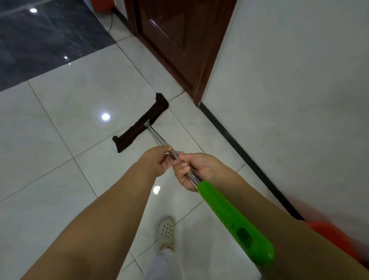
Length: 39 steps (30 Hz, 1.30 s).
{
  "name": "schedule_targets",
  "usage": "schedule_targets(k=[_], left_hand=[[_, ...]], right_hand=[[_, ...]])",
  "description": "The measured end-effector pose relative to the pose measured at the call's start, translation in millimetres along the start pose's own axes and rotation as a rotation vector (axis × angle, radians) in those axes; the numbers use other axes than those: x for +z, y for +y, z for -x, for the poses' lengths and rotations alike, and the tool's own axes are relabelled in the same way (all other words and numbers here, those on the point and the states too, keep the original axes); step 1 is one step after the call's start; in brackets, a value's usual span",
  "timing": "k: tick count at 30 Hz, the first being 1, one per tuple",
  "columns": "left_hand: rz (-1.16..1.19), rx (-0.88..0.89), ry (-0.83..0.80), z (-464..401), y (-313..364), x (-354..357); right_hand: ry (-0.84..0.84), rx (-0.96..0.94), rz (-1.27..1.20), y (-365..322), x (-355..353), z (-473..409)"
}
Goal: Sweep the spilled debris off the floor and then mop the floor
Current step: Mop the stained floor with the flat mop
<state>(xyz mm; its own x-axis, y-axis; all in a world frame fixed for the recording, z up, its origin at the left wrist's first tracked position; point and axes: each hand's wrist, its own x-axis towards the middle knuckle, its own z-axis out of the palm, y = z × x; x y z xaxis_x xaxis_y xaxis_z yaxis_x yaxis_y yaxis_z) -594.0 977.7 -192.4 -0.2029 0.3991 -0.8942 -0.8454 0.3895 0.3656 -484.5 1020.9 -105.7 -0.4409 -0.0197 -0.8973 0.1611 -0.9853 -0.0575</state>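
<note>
A flat mop with a dark brown pad (142,123) lies on the white tile floor (68,117) ahead of me, its pad slanting from lower left to upper right. Its metal pole (157,137) runs back to a green handle end (233,221). My left hand (156,161) grips the pole further down. My right hand (194,169) grips the pole just above the green grip. No debris shows on the tiles.
A white wall (295,88) with a black skirting strip (234,140) runs along the right. A dark red-brown door (178,35) stands ahead right. Dark glossy tiles (30,41) lie at the upper left. My foot in a pale perforated shoe (166,228) is below. Something orange (334,238) blurs at lower right.
</note>
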Motion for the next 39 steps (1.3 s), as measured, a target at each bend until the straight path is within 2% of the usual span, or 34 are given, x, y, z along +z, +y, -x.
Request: schedule_targets(k=[12,23,31,34,39], left_hand=[[-0.172,-0.028,0.016,77.2,-189.5,10.6],[0.042,-0.064,-0.025,175.8,-349.1,-13.6],[0.173,-0.093,-0.089,216.0,-421.8,-29.6],[0.2,-0.125,-0.11,225.0,-432.2,-31.6],[0.308,-0.192,-0.164,223.6,-429.5,-36.4]], right_hand=[[0.028,-0.013,-0.036,131.9,-132.1,90.0],[0.03,0.035,-0.023,256.9,-225.8,174.0],[0.028,0.205,0.036,298.5,-271.3,221.8],[0.048,0.263,0.062,304.0,-276.9,231.1],[0.105,0.25,0.171,304.3,-280.4,219.0]])
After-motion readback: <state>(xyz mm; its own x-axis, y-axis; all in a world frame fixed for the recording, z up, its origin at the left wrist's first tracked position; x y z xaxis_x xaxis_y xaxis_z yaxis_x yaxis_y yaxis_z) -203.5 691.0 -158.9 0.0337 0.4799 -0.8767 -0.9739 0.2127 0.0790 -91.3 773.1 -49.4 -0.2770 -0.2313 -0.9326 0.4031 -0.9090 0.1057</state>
